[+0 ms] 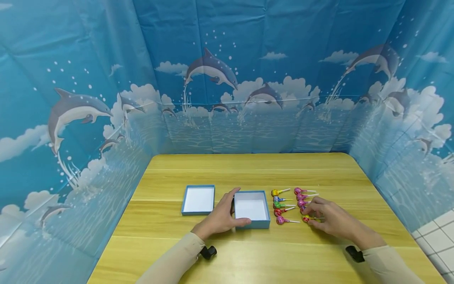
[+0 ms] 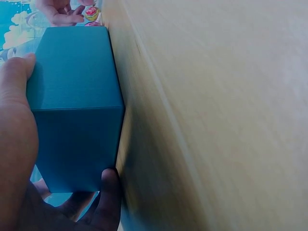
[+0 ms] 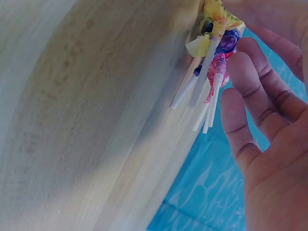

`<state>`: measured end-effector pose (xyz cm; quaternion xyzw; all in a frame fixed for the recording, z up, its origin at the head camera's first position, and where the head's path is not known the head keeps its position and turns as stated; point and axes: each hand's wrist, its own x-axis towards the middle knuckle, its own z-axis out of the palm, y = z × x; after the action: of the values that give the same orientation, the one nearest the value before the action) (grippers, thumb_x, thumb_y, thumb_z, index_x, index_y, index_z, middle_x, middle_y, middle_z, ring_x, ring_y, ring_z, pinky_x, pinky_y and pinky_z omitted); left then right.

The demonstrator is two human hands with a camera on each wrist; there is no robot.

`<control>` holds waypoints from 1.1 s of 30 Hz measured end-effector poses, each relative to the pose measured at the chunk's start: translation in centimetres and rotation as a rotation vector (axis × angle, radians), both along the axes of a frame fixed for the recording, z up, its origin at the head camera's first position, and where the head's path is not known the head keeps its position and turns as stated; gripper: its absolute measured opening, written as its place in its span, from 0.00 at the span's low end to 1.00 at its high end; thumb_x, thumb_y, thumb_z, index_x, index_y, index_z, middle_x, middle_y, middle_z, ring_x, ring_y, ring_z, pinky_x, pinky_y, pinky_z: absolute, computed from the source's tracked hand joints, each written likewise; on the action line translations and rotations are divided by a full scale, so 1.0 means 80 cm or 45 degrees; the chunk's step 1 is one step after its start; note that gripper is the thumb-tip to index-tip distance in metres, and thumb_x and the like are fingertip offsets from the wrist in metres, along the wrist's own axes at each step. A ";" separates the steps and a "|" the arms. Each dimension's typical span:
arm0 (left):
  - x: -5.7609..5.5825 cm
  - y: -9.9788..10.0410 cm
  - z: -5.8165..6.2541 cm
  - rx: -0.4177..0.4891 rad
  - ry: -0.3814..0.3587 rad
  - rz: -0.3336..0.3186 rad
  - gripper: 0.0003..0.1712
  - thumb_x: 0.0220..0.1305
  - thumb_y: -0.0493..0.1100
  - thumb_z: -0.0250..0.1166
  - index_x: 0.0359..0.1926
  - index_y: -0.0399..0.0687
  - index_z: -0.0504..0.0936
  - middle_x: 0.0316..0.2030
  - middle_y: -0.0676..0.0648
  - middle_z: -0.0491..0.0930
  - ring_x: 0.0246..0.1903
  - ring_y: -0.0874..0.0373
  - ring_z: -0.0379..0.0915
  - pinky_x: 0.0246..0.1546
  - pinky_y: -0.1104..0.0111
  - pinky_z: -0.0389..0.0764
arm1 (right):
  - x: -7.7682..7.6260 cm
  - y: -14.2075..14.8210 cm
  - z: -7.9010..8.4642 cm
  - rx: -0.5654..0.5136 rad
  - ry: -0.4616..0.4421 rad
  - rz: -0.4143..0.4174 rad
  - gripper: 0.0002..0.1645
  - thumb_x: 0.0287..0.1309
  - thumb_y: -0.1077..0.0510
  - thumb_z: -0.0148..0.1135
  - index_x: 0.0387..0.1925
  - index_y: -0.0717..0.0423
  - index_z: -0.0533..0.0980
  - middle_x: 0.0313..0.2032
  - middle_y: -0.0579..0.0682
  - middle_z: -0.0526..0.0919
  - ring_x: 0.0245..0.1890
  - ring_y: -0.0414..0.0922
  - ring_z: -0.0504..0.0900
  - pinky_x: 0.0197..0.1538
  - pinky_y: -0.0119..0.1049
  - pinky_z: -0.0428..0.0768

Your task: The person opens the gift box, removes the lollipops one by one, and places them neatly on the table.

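Note:
My left hand (image 1: 222, 215) grips an uncovered blue box (image 1: 259, 224) with a white inside, thumb on its front wall and fingers around its left side. In the left wrist view, the box's blue outer walls (image 2: 79, 144) fill the space between thumb and fingers. My right hand (image 1: 331, 219) pinches a yellow lollipop (image 1: 306, 218) by its wrapped head, at the near end of the right column. In the right wrist view, that yellow lollipop (image 3: 219, 21) is at the thumb side, and the other fingers are spread loosely. A purple lollipop (image 3: 228, 42) lies just beyond it.
Left of the box lies its blue-rimmed lid (image 1: 200, 200), white inside up. Between box and right hand runs a column of several lollipops, from a yellow one (image 1: 275, 192) to a pink one (image 1: 280, 220). Pink lollipops (image 1: 298, 191) top the right column. A dolphin-print curtain (image 1: 248, 130) surrounds the wooden table (image 1: 255, 256).

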<state>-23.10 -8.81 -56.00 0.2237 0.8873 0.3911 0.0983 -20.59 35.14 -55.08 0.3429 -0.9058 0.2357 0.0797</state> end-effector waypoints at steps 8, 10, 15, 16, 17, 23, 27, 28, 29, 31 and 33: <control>-0.003 0.001 -0.003 0.000 -0.002 -0.006 0.71 0.69 0.72 0.82 0.97 0.62 0.48 0.81 0.39 0.70 0.55 0.53 0.74 0.59 0.58 0.80 | 0.003 -0.002 0.006 -0.025 0.009 0.009 0.17 0.62 0.62 0.90 0.49 0.46 0.92 0.43 0.39 0.83 0.36 0.30 0.74 0.36 0.31 0.79; -0.003 0.001 -0.003 0.000 -0.005 -0.009 0.71 0.69 0.72 0.82 0.97 0.61 0.48 0.81 0.39 0.70 0.54 0.53 0.74 0.58 0.58 0.80 | 0.005 -0.003 0.006 -0.035 0.013 0.005 0.16 0.63 0.62 0.89 0.48 0.46 0.92 0.43 0.39 0.84 0.36 0.29 0.75 0.36 0.30 0.81; -0.001 0.001 -0.005 -0.020 -0.014 -0.012 0.72 0.69 0.73 0.81 0.97 0.62 0.47 0.82 0.39 0.69 0.53 0.54 0.75 0.57 0.57 0.80 | 0.010 -0.009 0.006 -0.058 0.029 0.001 0.16 0.62 0.65 0.88 0.47 0.46 0.92 0.45 0.40 0.86 0.37 0.30 0.79 0.38 0.30 0.87; -0.001 0.001 -0.005 -0.024 -0.016 -0.012 0.72 0.69 0.73 0.81 0.98 0.62 0.47 0.83 0.38 0.69 0.53 0.54 0.75 0.57 0.56 0.80 | 0.010 -0.011 0.006 -0.057 0.042 0.003 0.16 0.62 0.65 0.88 0.47 0.46 0.92 0.45 0.40 0.86 0.38 0.31 0.81 0.38 0.31 0.88; -0.001 0.001 -0.005 -0.026 -0.020 -0.011 0.72 0.69 0.73 0.81 0.98 0.62 0.47 0.83 0.38 0.68 0.53 0.53 0.75 0.58 0.56 0.80 | 0.011 -0.012 0.007 -0.060 0.054 0.007 0.17 0.62 0.66 0.88 0.47 0.47 0.92 0.45 0.41 0.87 0.38 0.32 0.82 0.38 0.32 0.89; -0.002 -0.001 -0.001 -0.034 -0.017 -0.013 0.73 0.69 0.73 0.81 0.98 0.59 0.46 0.87 0.36 0.65 0.56 0.52 0.76 0.64 0.51 0.83 | 0.014 -0.028 0.010 -0.077 0.133 -0.010 0.19 0.61 0.66 0.89 0.47 0.44 0.91 0.47 0.40 0.88 0.38 0.34 0.85 0.37 0.34 0.87; -0.001 -0.002 -0.001 -0.049 -0.006 -0.014 0.74 0.70 0.73 0.81 0.98 0.59 0.44 0.87 0.36 0.64 0.56 0.52 0.77 0.65 0.50 0.83 | 0.016 -0.042 0.015 -0.078 0.195 -0.039 0.19 0.62 0.65 0.88 0.48 0.43 0.90 0.48 0.40 0.88 0.37 0.35 0.85 0.37 0.36 0.87; 0.000 -0.002 -0.001 -0.052 -0.003 -0.015 0.74 0.70 0.73 0.81 0.98 0.59 0.43 0.87 0.36 0.64 0.55 0.53 0.77 0.64 0.51 0.83 | 0.016 -0.046 0.016 -0.072 0.219 -0.048 0.19 0.61 0.64 0.89 0.48 0.42 0.90 0.48 0.41 0.89 0.40 0.38 0.88 0.39 0.39 0.89; 0.001 -0.003 -0.001 -0.053 -0.002 -0.016 0.74 0.71 0.73 0.81 0.98 0.58 0.43 0.87 0.36 0.64 0.54 0.53 0.78 0.64 0.51 0.83 | 0.017 -0.050 0.017 -0.068 0.241 -0.059 0.20 0.61 0.64 0.89 0.48 0.41 0.90 0.49 0.42 0.90 0.43 0.41 0.91 0.42 0.42 0.91; 0.002 -0.004 0.000 -0.053 0.003 -0.017 0.74 0.71 0.73 0.81 0.98 0.58 0.43 0.88 0.36 0.63 0.55 0.53 0.77 0.65 0.50 0.83 | 0.017 -0.058 0.019 -0.071 0.278 -0.071 0.20 0.60 0.64 0.89 0.48 0.41 0.90 0.51 0.43 0.91 0.48 0.47 0.93 0.47 0.47 0.94; 0.003 -0.005 0.001 -0.052 0.007 -0.021 0.74 0.71 0.72 0.80 0.98 0.57 0.42 0.88 0.36 0.63 0.53 0.53 0.77 0.64 0.50 0.83 | 0.018 -0.066 0.021 -0.089 0.299 -0.082 0.20 0.61 0.64 0.89 0.48 0.40 0.90 0.51 0.43 0.91 0.46 0.45 0.92 0.46 0.46 0.93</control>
<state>-22.82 -9.22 -55.92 0.2301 0.8936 0.3713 0.1037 -19.19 29.88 -53.44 0.3360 -0.8920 0.2228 0.2046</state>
